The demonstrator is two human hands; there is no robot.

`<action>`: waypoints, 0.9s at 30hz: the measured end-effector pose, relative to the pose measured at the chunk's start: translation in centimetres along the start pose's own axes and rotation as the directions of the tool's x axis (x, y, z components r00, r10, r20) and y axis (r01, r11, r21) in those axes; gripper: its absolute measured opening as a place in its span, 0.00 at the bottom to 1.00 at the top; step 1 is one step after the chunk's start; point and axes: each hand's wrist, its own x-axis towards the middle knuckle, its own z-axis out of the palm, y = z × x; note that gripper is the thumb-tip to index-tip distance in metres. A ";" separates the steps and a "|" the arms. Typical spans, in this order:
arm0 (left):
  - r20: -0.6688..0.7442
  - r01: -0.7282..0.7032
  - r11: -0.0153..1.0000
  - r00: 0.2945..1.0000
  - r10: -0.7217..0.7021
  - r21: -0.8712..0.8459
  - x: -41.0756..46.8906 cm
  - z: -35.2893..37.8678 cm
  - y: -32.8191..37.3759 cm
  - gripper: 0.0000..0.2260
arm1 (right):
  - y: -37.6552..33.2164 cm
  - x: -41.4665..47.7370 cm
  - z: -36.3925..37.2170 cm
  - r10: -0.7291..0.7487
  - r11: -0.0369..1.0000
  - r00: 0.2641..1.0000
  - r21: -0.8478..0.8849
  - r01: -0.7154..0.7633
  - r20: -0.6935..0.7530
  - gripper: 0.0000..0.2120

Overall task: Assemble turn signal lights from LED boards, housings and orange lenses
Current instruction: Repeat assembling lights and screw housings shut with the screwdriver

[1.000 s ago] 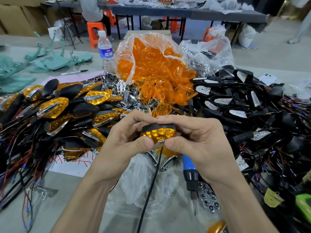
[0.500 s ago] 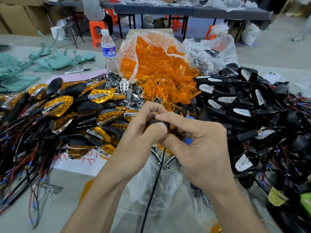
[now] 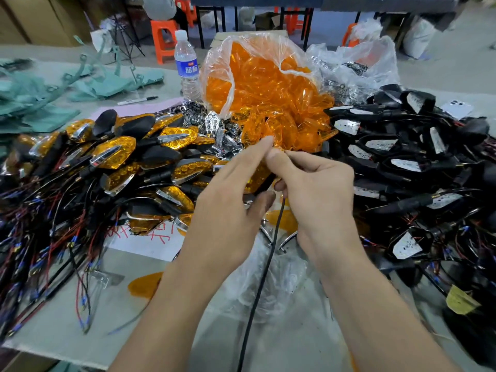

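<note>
Hovering above the grey worktop (image 3: 295, 350), the small black-housed turn signal light with its orange plastic lens (image 3: 257, 179) is pinched by curled fingers (image 3: 255, 154) of the left hand (image 3: 233, 202) and right hand (image 3: 322, 200), and the lens could be left crooked by uneven pressure.

At 12 o'clock a thin, crinkled, glossy clear plastic bag (image 3: 228, 84) holds shiny translucent orange plastic lenses (image 3: 271, 87). At 9 o'clock, lights (image 3: 114, 153) pair glossy orange faces and mirror-bright chrome trim with matt black plastic shells. At 3 o'clock, housings (image 3: 424, 233) are matt black plastic around dull silvery-white boards (image 3: 347, 126). The held light (image 3: 259, 178) shows glossy orange on black; its cable (image 3: 257, 291) is matt black. The table (image 3: 295, 350) looks matt grey. At 10 o'clock lies soft green cloth (image 3: 40, 116).
</note>
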 end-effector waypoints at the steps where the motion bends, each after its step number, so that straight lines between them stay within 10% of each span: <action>1: -0.035 0.031 0.999 0.999 -0.031 0.024 0.1 -0.2 -0.4 0.30 | 0.2 0.0 0.4 0.030 1.000 0.998 0.002 -0.030 0.046 0.07; 5: -0.111 0.373 0.844 0.889 -0.444 -0.385 0.2 -2.3 -3.1 0.15 | 1.5 -0.3 0.6 0.026 0.957 0.967 -0.287 0.049 0.253 0.10; 10: 0.057 0.579 0.420 0.630 -0.774 -0.698 -0.5 -4.3 -6.3 0.12 | 5.0 -2.4 0.4 0.274 0.273 0.888 -0.916 0.295 0.368 0.09; 17: 0.152 0.619 0.342 0.605 -0.781 -0.707 -2.1 -3.5 -7.3 0.13 | 7.2 -3.9 2.1 0.363 0.439 0.767 -0.823 0.359 0.529 0.08; 23: 0.186 0.626 0.352 0.630 -0.754 -0.696 -2.4 -3.6 -7.2 0.13 | 8.7 -4.0 3.6 0.126 0.060 0.900 -0.909 0.412 0.417 0.09; 27: 0.216 0.646 0.359 0.637 -0.740 -0.674 -2.7 -3.6 -7.2 0.14 | 8.9 -3.8 3.8 0.158 0.022 0.875 -0.888 0.460 0.457 0.06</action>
